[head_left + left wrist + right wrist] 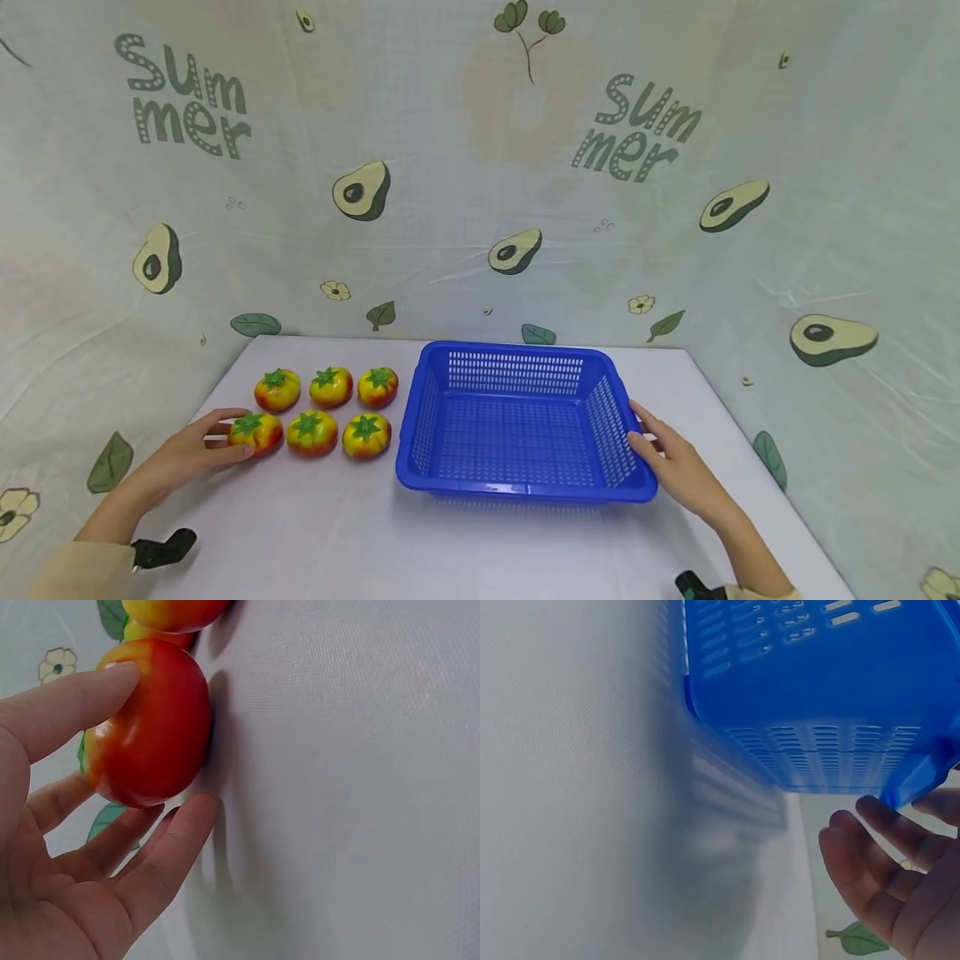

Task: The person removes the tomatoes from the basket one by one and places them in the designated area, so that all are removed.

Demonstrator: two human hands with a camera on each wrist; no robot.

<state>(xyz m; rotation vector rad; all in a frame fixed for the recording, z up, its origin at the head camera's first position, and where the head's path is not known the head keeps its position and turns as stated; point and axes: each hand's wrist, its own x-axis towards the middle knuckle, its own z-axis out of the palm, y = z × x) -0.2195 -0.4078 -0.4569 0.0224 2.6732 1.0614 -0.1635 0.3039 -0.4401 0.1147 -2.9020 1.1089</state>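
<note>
My left hand (197,450) is at the near-left tomato (257,434), which is red and yellow with a green star-shaped top. In the left wrist view the thumb lies on one side of this tomato (154,724); other fingers curve behind and under it. Several similar tomatoes stand in two rows, among them a near-middle tomato (312,432) and a far-left one (277,390). My right hand (678,467) holds the right rim of a blue plastic basket (525,490), thumb at the rim. In the right wrist view, some fingers hang loosely below the basket (802,697).
The basket has slotted walls and nothing inside; it stands right of the tomatoes. A white table (322,533) bears everything. Behind and at both sides hangs a cloth (435,108) printed with avocados and leaves.
</note>
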